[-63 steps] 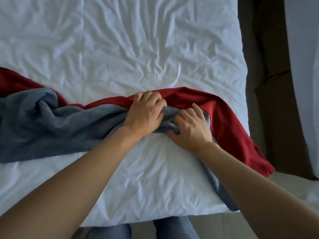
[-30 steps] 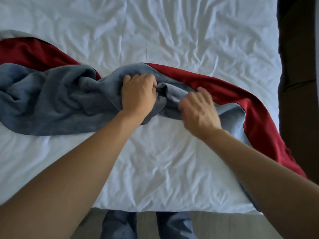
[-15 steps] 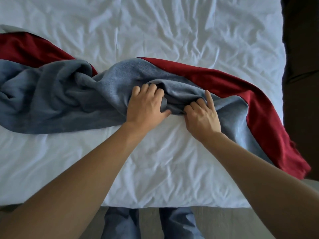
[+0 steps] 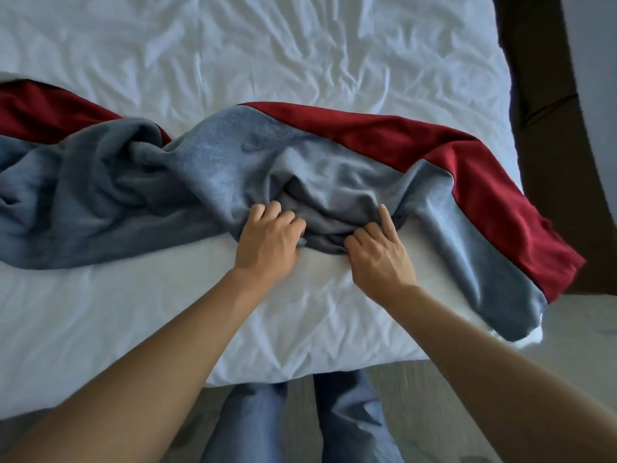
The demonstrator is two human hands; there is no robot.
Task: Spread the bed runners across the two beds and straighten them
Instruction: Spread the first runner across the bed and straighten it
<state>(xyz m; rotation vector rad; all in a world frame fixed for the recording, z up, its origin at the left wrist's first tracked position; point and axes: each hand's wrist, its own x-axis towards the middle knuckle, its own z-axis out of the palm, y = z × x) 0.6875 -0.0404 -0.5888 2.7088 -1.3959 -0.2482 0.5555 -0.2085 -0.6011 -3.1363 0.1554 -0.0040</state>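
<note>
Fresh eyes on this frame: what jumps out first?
The bunched grey-blue and dark red fleece bed runner lying crumpled across the wrinkled white bed sheet, its right end draping off the mattress corner. Next, the two bare hands at its near edge in mid-frame: the left hand and the right hand both grip folds of the grey side. Blue-jeaned legs stand at the bed's foot, bottom centre.

Runner [image 4: 207, 168] lay crosswise on bed [image 4: 300, 55]; left hand [image 4: 267, 242] and right hand [image 4: 380, 259] at its near edge.
</note>
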